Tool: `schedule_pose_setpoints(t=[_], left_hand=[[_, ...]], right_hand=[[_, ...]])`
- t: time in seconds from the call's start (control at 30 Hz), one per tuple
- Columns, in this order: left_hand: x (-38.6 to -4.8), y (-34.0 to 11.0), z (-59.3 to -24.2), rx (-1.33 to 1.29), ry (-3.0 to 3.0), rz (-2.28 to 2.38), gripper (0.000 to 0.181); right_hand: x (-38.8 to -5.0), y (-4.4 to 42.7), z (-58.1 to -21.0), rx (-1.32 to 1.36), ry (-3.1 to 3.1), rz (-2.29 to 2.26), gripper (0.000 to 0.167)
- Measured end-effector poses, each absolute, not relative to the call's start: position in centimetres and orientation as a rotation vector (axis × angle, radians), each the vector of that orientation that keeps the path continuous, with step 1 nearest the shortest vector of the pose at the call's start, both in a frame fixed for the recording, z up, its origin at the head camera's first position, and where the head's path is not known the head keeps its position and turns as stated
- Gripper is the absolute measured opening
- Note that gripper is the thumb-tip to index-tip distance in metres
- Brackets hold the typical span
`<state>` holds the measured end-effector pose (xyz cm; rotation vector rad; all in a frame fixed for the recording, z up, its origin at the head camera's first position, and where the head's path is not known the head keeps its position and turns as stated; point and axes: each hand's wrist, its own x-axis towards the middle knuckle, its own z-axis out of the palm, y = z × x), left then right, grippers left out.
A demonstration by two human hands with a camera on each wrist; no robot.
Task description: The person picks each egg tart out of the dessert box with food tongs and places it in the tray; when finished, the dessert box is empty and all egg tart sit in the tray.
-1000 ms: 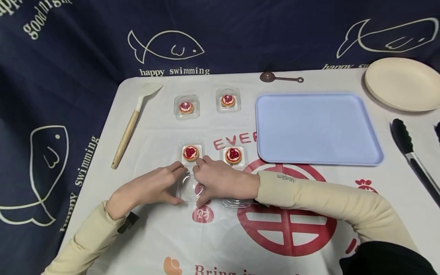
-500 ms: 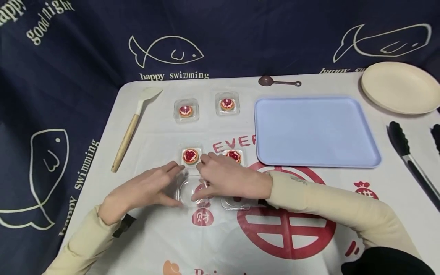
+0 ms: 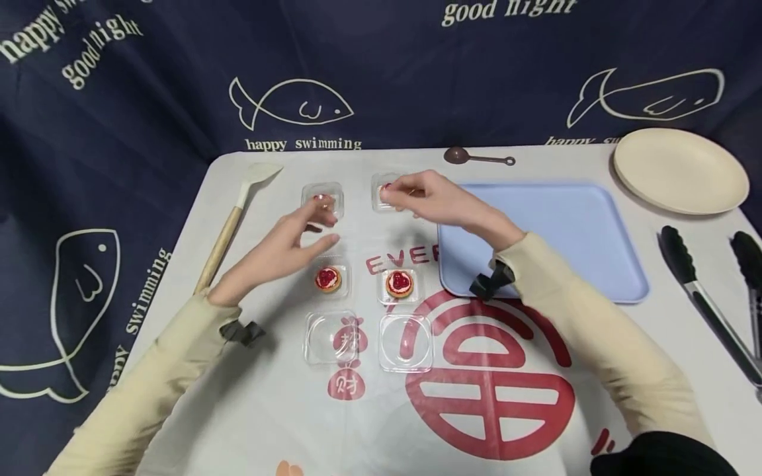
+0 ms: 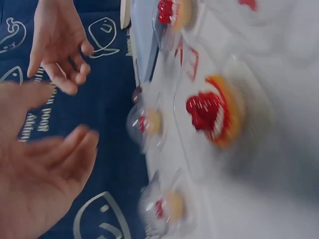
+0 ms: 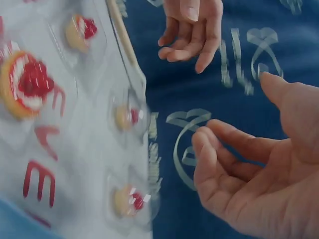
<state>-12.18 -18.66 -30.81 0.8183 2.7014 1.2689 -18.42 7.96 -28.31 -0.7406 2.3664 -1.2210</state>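
My left hand (image 3: 286, 244) is raised over the table, thumb and fingers apart, with nothing in it. Also raised and holding nothing, my right hand (image 3: 443, 201) has its fingers loosely bent. Below them, a fruit tart (image 3: 328, 279) and another fruit tart (image 3: 399, 283) sit uncovered on clear plastic bases. Nearer me lie two clear lids, the left lid (image 3: 330, 338) and the right lid (image 3: 407, 342). Farther back, two tarts stand in closed clear boxes, the left box (image 3: 333, 190) and the right box (image 3: 378, 198); in the head view my hands partly cover them.
A blue tray (image 3: 571, 231) lies right of the tarts, partly under my right forearm in view. Behind it is a brown spoon (image 3: 458, 155). A cream plate (image 3: 681, 170) and black-tipped tongs (image 3: 708, 311) are at the right. A wooden-handled spatula (image 3: 229, 228) lies at the left.
Both hands have left the left clear lid, which lies on the table, and have risen up and away from me. The right hand has also moved right, uncovering the right tart and lid.
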Motion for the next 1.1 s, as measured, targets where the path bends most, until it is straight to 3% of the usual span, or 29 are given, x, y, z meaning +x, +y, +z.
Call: schedule_pose_setpoints(t=[0.2,0.4,0.8,0.93,1.1], left_hand=[[-17.0,-15.8,-31.5,0.479,2.577,1.474,0.060],[-21.0,-13.0,-32.6,0.337,2.552,1.352,0.081],[-24.3,-9.9,-35.2,0.208,2.644,1.016,0.105],[-24.4,-9.3,-36.2,0.164,2.649,1.069,0.103],[-24.5,-9.0,-37.2,0.153,2.662,1.108,0.075]], right_hand=[[-22.5,8.6,-30.2,-0.518,2.354,-1.372,0.042],[-25.6,8.3,-31.6,-0.432,2.464,-1.314,0.049],[-28.5,8.3,-33.7,-0.490,2.437,-0.997,0.076],[-28.7,8.1,-34.0,-0.526,2.417,-0.972,0.074],[-29.2,7.9,-33.8,-0.672,2.462,-0.791,0.074]])
